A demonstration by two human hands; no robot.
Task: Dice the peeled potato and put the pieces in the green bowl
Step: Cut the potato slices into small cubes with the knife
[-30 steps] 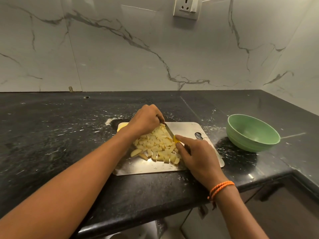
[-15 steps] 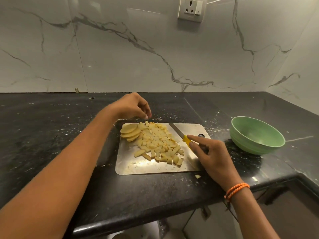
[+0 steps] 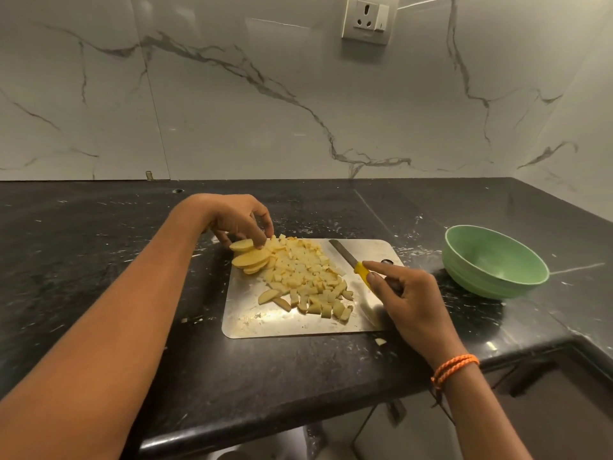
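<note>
On the dark speckled surface, near its front edge, lies a metal cutting board with rounded corners. Most of the board's middle carries a spread of diced potato pieces, pale yellow cubes and a few longer wedges toward the board's front. At the board's far left corner sits a small stack of uncut potato slices, overlapping one another and touching the diced heap.

Over that corner the left hand reaches down with fingers curled, its fingertips and thumb pinching the topmost slice of the stack. The right hand sits at the board's right edge and grips a knife by its yellow handle, forefinger stretched along the top of the handle; the blade points toward the board's far edge and lies low over the bare metal just beside the diced pieces, though whether it rests on the board cannot be told. An orange braided wristband circles the right wrist.

Toward the right end of the surface, well apart from the board, stands the green bowl, upright, with nothing visible inside it. Behind the surface rises a white marble-patterned wall with a power socket mounted high up.
</note>
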